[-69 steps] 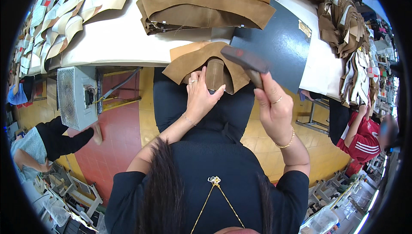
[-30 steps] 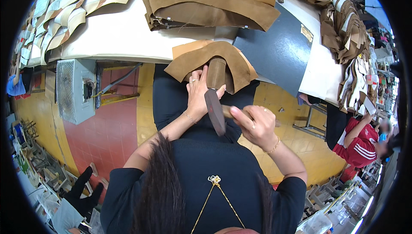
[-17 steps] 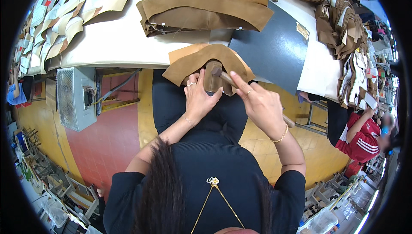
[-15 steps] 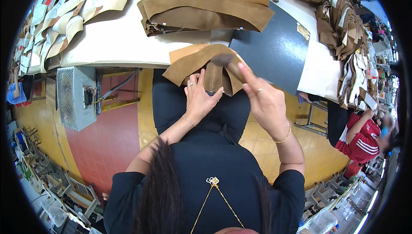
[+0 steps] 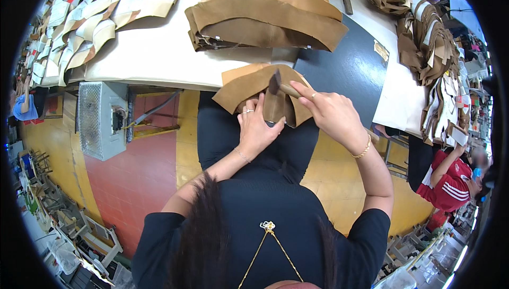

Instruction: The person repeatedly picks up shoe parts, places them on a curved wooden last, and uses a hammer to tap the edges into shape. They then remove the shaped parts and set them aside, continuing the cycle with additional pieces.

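Note:
A tan leather piece (image 5: 245, 85) lies folded over a dark form on my lap, at the front edge of the white worktable (image 5: 159, 56). My left hand (image 5: 258, 130) presses on its near side and grips the folded leather. My right hand (image 5: 328, 111) is closed on a hammer (image 5: 278, 84) with a wooden handle, whose dark head rests against the top of the leather.
A stack of brown leather pieces (image 5: 265, 19) lies behind on the table, next to a dark mat (image 5: 344, 72). More leather cut-outs (image 5: 79, 24) cover the far left and hang at the right (image 5: 429, 45). A grey metal box (image 5: 101, 119) hangs under the table. A person in red (image 5: 450, 183) sits at right.
My right hand raised the hammer, swung it down to my lap, then brought its head onto the leather. My left hand stayed holding the piece.

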Available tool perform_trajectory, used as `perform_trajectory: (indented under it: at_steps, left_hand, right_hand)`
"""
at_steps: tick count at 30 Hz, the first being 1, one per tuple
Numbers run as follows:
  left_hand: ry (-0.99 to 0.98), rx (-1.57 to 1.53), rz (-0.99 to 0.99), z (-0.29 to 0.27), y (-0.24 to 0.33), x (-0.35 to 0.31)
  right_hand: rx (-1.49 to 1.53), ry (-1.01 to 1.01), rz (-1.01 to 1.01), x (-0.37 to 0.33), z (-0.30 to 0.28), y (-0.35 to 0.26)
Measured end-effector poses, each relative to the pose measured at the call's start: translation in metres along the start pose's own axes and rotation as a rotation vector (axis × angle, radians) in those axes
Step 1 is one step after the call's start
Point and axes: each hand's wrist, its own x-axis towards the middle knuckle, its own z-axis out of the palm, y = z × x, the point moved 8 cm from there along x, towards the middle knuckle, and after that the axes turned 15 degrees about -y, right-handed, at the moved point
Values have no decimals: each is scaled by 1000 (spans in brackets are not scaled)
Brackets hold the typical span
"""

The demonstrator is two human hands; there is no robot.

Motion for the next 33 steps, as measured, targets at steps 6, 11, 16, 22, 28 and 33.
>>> perform_trajectory:
  at_steps: [6,11,16,22,28,33]
  left_hand:
    - [-54,9,-27,-1,0,1]
    - [-38,24,-19,-1,-1,1]
    - [-40,3,-12,0,0,1]
    - [-16,7,113,-22,13,-9]
    - [170,136,583,-50,64,-4]
    - [107,-24,701,-55,75,7]
  right_hand:
    - [402,365,-31,-27,1,16]
    - [465,295,56,-29,41,35]
    - [777,410,115,-38,79,40]
    - [789,607,183,-57,70,88]
    - [106,642,723,-78,39,198]
    - [371,807,154,-31,26,134]
